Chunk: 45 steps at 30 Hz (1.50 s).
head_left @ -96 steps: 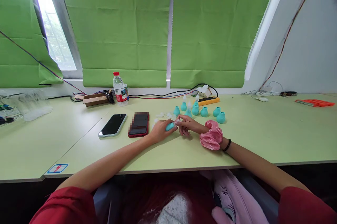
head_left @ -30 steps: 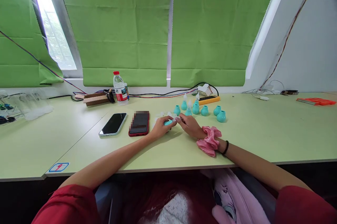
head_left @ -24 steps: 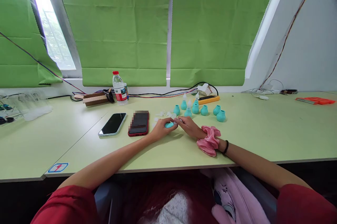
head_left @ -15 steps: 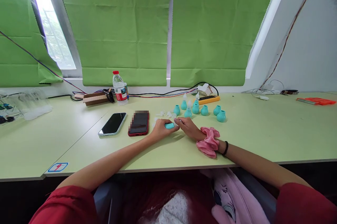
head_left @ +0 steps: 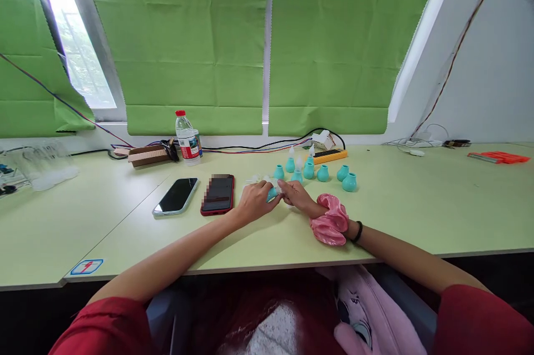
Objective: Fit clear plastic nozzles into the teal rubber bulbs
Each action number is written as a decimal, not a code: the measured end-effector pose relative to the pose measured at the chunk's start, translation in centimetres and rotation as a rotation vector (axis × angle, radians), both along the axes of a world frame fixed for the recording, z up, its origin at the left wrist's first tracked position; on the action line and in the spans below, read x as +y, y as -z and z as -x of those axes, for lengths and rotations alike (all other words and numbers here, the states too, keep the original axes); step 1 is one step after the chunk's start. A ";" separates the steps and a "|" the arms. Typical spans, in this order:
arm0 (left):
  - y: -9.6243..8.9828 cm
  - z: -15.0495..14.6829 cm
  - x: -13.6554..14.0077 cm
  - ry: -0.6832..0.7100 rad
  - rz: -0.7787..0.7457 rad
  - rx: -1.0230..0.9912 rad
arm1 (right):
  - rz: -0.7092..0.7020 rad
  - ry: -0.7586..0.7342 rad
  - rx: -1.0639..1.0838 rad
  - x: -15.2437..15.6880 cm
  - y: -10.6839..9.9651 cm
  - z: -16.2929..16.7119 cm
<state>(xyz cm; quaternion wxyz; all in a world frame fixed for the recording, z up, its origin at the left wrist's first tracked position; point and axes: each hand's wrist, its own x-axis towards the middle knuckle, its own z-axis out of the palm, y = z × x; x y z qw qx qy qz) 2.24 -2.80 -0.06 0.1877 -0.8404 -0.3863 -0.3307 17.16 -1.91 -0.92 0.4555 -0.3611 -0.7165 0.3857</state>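
Observation:
My left hand (head_left: 256,201) is closed around a small turquoise squeeze bulb (head_left: 271,194), whose far side its fingers hide. At the bulb's right end, my right hand (head_left: 297,195) has its thumb and fingers pinched together, touching a whitish part too small to make out fully. Small translucent white pieces (head_left: 252,180) lie just behind my left hand. Beyond the hands stand several more turquoise bulbs (head_left: 322,173), some topped with a pointed white nozzle (head_left: 298,164) and others with an open neck.
Two phones, one pale-edged (head_left: 176,197) and one red-cased (head_left: 218,195), lie left of my hands. Farther back are a water bottle (head_left: 187,141), a cardboard box (head_left: 151,156), cables and a yellow-and-black device (head_left: 330,156). Orange items (head_left: 500,157) lie far right, clear containers (head_left: 45,166) far left.
The bulb has tilted and shifted slightly up in my left hand, whose fingers now wrap over it from behind. My right hand stays pinched at its end. The view has shifted slightly.

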 end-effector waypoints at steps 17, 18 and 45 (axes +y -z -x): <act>-0.9 -0.9 -1.0 0.093 0.336 -0.297 | -0.052 0.250 0.000 -0.5 0.5 1.2; -1.0 -1.0 -1.0 0.100 0.375 -0.338 | -0.072 0.277 -0.002 -0.5 0.6 1.3; -1.0 0.6 0.2 0.232 0.481 -0.434 | -0.411 0.274 -0.430 -0.7 -3.1 -1.8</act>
